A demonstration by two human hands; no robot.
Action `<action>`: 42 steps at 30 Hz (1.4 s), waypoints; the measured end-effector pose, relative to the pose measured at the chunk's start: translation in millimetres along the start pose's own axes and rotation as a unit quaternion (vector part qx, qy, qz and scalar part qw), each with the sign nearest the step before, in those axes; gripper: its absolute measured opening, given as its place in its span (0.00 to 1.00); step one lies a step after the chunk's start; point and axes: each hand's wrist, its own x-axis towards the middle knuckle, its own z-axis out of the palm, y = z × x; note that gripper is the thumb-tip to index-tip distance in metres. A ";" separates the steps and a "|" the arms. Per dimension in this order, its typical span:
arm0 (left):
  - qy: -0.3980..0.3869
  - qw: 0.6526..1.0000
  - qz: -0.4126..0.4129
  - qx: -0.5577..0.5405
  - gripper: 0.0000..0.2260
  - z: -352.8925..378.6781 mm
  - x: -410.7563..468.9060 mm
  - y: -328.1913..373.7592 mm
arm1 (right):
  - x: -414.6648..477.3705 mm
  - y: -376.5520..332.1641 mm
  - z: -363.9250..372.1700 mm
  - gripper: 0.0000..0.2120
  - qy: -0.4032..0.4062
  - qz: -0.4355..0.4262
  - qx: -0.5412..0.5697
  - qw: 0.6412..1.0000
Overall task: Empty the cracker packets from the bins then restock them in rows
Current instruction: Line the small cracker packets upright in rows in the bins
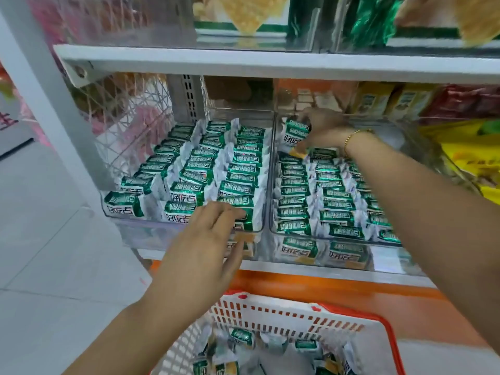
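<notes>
Two clear bins sit side by side on a shelf, the left bin and the right bin, each holding rows of green and white cracker packets. My right hand reaches to the back of the right bin and pinches a cracker packet held upright above the rows. My left hand lies with straight, spread fingers over the front right corner of the left bin, its fingertips touching the front packets. More packets lie loose in the basket below.
The white and orange basket stands under the shelf edge. A second clear tier below the bins holds more packets. Yellow bags and boxed goods fill the shelf to the right. A wire side rack stands left. White tiled floor lies at left.
</notes>
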 end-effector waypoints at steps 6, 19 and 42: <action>0.009 1.000 -0.009 0.006 0.17 5.0 -2.7 -0.6 | 17.1 7.7 16.9 0.34 0.034 -0.030 -0.030 0.998; -0.015 1.000 -0.017 -0.018 0.22 -0.7 -20.7 4.1 | -17.4 4.9 14.1 0.21 0.083 -0.023 -0.060 0.994; -0.347 0.866 -0.353 -0.073 0.12 149.8 -160.0 -62.0 | -258.2 73.2 304.1 0.09 -0.297 0.373 0.483 0.735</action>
